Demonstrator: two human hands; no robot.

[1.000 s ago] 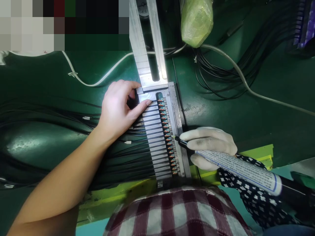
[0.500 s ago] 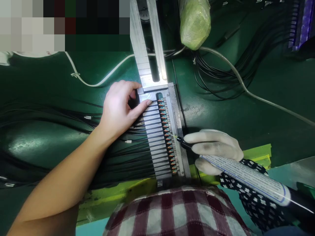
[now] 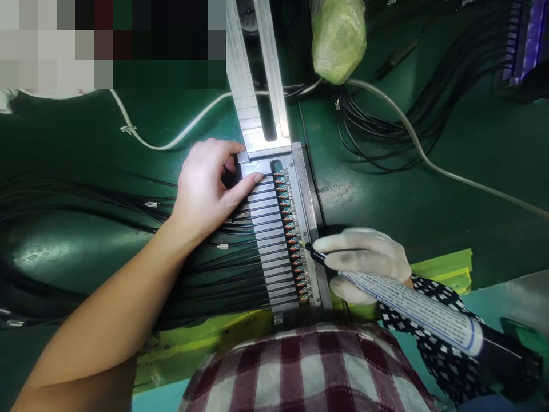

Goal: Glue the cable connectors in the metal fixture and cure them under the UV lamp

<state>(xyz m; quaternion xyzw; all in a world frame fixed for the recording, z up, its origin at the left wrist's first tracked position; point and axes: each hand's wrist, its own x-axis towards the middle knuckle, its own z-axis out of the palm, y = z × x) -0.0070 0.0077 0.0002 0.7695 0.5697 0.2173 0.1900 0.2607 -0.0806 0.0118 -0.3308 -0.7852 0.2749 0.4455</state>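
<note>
A metal cable fixture (image 3: 263, 240) carries a row of black cables (image 3: 240, 258), whose ends meet small green connector boards (image 3: 286, 210) with orange-red wires. My bare left hand (image 3: 210, 177) grips the fixture's upper left corner, index finger at its edge and thumb lying on the plate by the top cables. The other left fingers are partly hidden. In its white glove, my right hand (image 3: 364, 260) is closed around a labelled dispensing bottle (image 3: 412, 306). The bottle's thin black nozzle (image 3: 315, 252) points at the boards about midway along the row.
A slotted metal arm (image 3: 274, 74) rises from the fixture's far end. Behind it sits a wrapped green bundle (image 3: 338, 43). A white cord (image 3: 184, 134) crosses the green table, and coiled black cables (image 3: 377, 134) lie at the right. A checked apron (image 3: 309, 366) borders the near edge.
My right hand and the bottle have shifted slightly left and toward me, so the nozzle tip sits a little lower along the row of boards. My left hand stays in place.
</note>
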